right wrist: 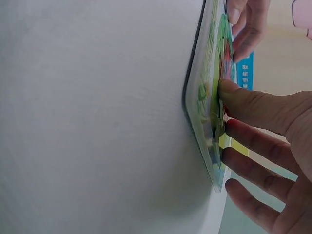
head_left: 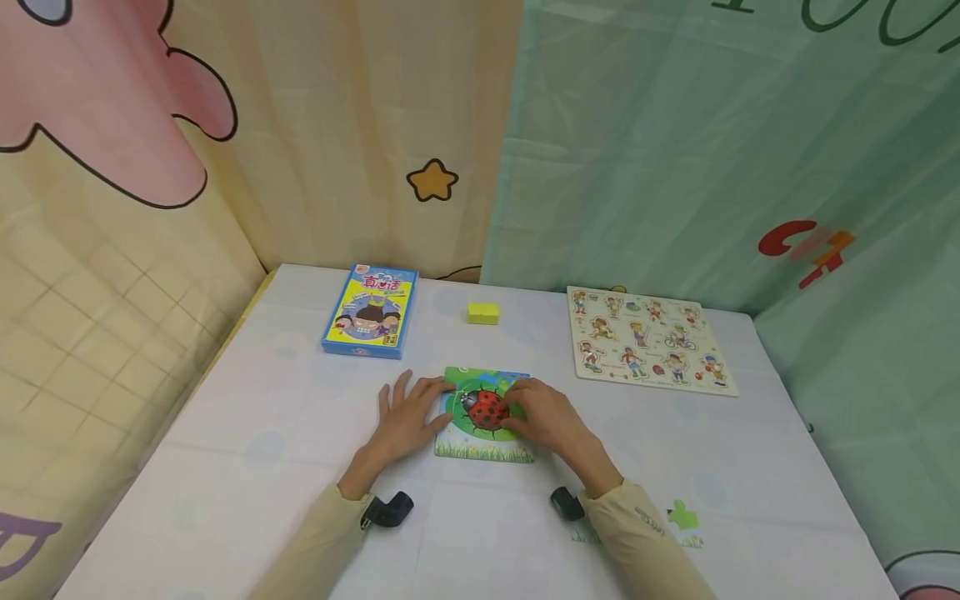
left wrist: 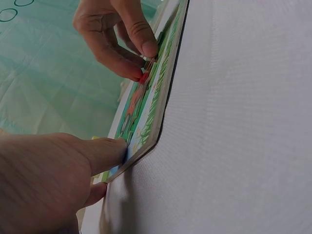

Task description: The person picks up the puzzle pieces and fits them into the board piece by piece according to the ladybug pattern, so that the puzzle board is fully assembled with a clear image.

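A ladybug jigsaw puzzle in a flat board (head_left: 483,452) lies in front of me. My left hand (head_left: 405,421) rests at its left side, fingers spread and thumb on the board's edge. With thumb and fingers, my right hand (head_left: 551,417) pinches a puzzle piece (right wrist: 219,119) at the right part of the picture; this piece sits slightly raised over the board. In the left wrist view, the right hand's fingertips are right at the red ladybug (left wrist: 139,90). Part of the picture's right side is hidden under that hand.
Loose green puzzle pieces (head_left: 683,515) lie near my right forearm, one partly covered by the sleeve. Farther back are a blue and yellow box (head_left: 370,312), a small yellow block (head_left: 483,313) and a wooden board with figures (head_left: 648,342). Curtains hang behind the table.
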`<control>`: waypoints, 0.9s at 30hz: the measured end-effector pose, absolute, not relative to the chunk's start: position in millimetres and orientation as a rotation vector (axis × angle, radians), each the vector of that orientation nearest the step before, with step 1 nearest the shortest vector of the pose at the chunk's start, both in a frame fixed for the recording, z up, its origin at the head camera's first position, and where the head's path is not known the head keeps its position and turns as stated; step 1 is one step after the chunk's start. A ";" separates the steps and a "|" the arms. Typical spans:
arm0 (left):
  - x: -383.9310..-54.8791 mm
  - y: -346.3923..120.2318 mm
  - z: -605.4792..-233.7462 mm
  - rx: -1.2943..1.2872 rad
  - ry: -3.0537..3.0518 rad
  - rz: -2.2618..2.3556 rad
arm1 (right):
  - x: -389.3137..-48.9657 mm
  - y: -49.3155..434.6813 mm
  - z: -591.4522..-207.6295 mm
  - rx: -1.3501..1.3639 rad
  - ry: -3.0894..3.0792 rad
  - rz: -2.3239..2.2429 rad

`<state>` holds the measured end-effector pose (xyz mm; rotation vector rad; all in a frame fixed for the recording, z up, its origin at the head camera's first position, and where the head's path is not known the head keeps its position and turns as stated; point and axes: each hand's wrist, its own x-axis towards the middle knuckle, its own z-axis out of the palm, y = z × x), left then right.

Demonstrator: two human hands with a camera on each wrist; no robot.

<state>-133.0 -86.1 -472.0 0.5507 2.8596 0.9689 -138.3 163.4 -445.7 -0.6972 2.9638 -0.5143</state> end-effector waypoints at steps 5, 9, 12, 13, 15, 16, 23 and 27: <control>-133.9 -86.1 -474.5 0.546 2.861 0.967 | -134.1 163.2 -446.9 -0.650 2.965 -0.540; -134.5 -86.3 -476.2 0.552 2.863 0.958 | -127.7 165.7 -446.8 -0.639 2.960 -0.486; -134.8 -88.3 -474.8 0.564 2.856 0.956 | -124.7 169.6 -447.5 -0.653 2.943 -0.449; -134.8 -89.1 -474.1 0.567 2.850 0.947 | -123.7 171.4 -448.2 -0.659 2.935 -0.452; -135.4 -91.7 -472.5 0.574 2.828 0.933 | -122.6 175.2 -449.4 -0.685 2.914 -0.467; -135.9 -93.2 -471.8 0.580 2.816 0.921 | -122.3 177.1 -450.1 -0.700 2.904 -0.480; -139.3 -103.0 -470.1 0.641 2.697 0.796 | -116.2 195.0 -448.2 -0.774 2.850 -0.586; -139.3 -103.4 -470.5 0.695 2.660 0.766 | -100.7 211.1 -447.3 -0.715 2.846 -0.605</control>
